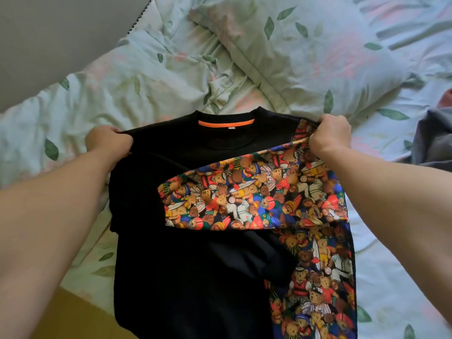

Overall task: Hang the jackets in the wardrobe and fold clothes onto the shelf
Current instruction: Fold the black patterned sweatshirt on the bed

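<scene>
A black sweatshirt point(186, 265) with an orange neck tape lies over the bed, collar pointing away from me. Its right side and right sleeve point(244, 199) carry a colourful teddy-bear print. That printed sleeve is folded across the chest toward the left. My left hand point(107, 140) grips the left shoulder of the sweatshirt. My right hand point(330, 135) grips the right shoulder where the printed fabric begins. Both shoulders are lifted a little off the bedding, and the hem runs out of view at the bottom.
A pale quilt point(137, 89) with a leaf print covers the bed under the sweatshirt. A matching pillow point(305, 52) lies beyond it. Grey clothing point(433, 140) is heaped at the right edge. A grey wall point(49, 33) is at upper left, and yellowish floor point(68, 316) at lower left.
</scene>
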